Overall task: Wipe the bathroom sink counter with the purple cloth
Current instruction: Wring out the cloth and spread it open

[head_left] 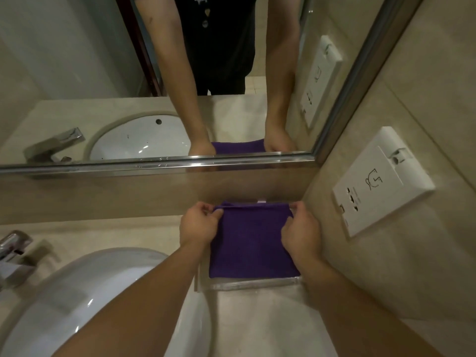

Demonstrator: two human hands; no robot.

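A folded purple cloth [253,246] lies flat on the beige counter [257,313] in the back right corner, on top of a clear plastic wrapper [255,284]. My left hand [199,225] pinches the cloth's far left corner. My right hand [301,229] pinches its far right corner. Both hands hold the far edge slightly raised near the backsplash. The white sink basin [98,292] sits to the left, partly hidden under my left forearm.
A chrome faucet [13,256] stands at the left edge. A mirror [154,86] with a metal frame runs along the back and reflects the scene. A white wall socket plate [381,181] sits on the right wall, close to the cloth.
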